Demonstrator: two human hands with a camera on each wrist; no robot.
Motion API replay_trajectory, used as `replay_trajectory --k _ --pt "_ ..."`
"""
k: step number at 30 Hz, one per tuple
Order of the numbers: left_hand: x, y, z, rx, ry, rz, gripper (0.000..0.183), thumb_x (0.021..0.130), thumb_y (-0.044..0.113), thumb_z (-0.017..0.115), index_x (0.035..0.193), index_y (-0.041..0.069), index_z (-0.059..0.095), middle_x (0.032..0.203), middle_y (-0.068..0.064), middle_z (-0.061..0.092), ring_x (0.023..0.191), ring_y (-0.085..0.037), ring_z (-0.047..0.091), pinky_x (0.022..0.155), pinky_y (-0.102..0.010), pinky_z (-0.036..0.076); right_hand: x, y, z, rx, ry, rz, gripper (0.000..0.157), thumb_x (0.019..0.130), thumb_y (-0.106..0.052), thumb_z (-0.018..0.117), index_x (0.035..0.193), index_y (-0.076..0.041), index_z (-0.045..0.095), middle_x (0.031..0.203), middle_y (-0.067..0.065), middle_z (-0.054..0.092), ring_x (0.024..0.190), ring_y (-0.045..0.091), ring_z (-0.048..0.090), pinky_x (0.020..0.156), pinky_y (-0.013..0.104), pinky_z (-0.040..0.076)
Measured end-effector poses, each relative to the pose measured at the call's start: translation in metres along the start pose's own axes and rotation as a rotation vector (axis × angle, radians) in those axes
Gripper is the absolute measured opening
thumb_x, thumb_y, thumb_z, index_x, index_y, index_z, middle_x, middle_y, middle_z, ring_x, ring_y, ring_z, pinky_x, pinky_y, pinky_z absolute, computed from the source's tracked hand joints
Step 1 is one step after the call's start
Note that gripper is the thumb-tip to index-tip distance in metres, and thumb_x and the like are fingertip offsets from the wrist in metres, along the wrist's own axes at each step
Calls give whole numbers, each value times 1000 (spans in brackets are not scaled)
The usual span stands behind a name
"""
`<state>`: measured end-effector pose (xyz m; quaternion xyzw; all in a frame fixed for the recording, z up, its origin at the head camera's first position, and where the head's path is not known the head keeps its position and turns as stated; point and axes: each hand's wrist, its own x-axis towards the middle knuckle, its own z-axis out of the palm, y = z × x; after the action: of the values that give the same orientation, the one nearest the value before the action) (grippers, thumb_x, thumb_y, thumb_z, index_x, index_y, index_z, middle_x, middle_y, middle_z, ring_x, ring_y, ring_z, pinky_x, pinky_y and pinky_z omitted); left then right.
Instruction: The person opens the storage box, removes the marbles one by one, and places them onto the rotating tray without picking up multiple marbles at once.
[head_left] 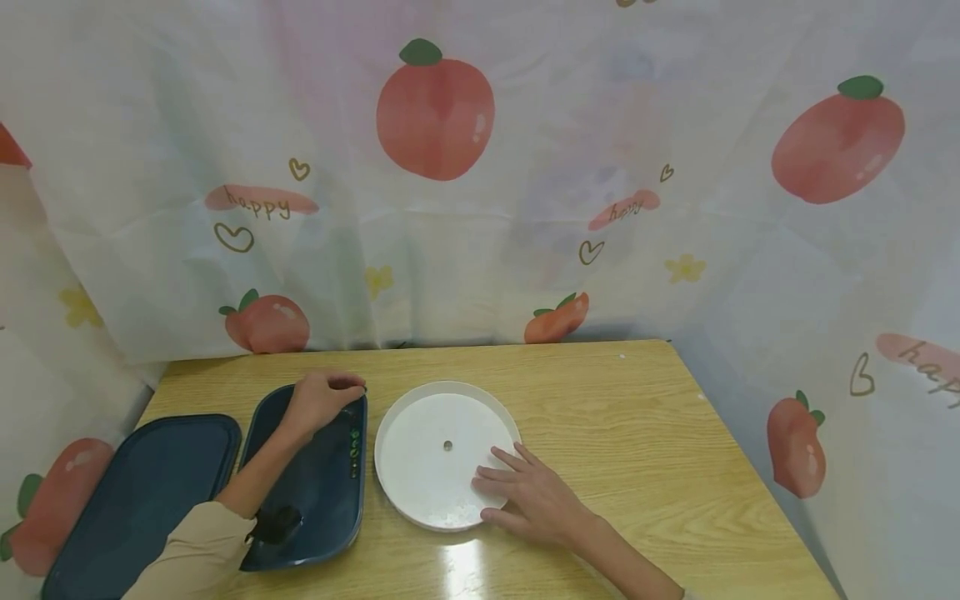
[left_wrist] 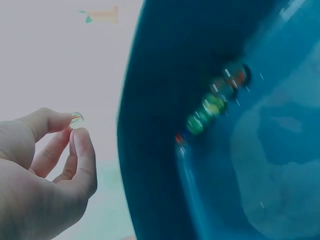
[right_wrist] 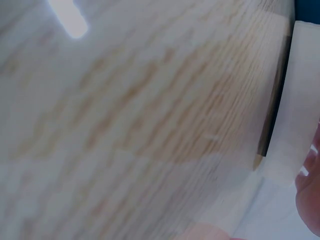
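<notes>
We see a light wood-grained table (head_left: 615, 425), glossy near its front; on it, left to right, we find a dark tray (head_left: 146, 475), a deep blue tray (head_left: 330, 500) and a round white dish (head_left: 420, 471).

Head: glare on table (head_left: 615, 442) | left wrist: overexposed — marbles (left_wrist: 213, 104) blurred | right wrist: hazy

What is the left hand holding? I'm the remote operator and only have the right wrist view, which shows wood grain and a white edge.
Observer: The left hand pinches a small clear marble at its fingertips.
Operator: Are there other marbles that I can't see?
Observer: Yes, several marbles sit in a row along the inside of a dark blue tray.
Operator: And the right hand's fingers?
Observer: Spread; the right hand is at the right side of the round white tray.
</notes>
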<state>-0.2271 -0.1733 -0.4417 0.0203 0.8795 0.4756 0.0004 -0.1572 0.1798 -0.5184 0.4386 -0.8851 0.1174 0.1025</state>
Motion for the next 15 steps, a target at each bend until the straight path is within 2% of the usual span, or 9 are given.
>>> replay_trajectory --k 7,15 --pt "-2 27 26 -22 -51 22 15 85 16 67 97 9 71 90 -3 66 87 -21 60 71 -36 50 0 0 1 10 -1 8 43 90 -52 47 121 -26 61 126 -9 55 128 20 37 104 49 22" --pt "-1 46 56 -50 -85 48 12 82 16 70 92 12 72 85 2 65 80 -16 60 67 -32 49 0 0 1 10 -4 15 43 90 -53 47 121 -27 61 126 -10 54 128 20 36 104 49 23"
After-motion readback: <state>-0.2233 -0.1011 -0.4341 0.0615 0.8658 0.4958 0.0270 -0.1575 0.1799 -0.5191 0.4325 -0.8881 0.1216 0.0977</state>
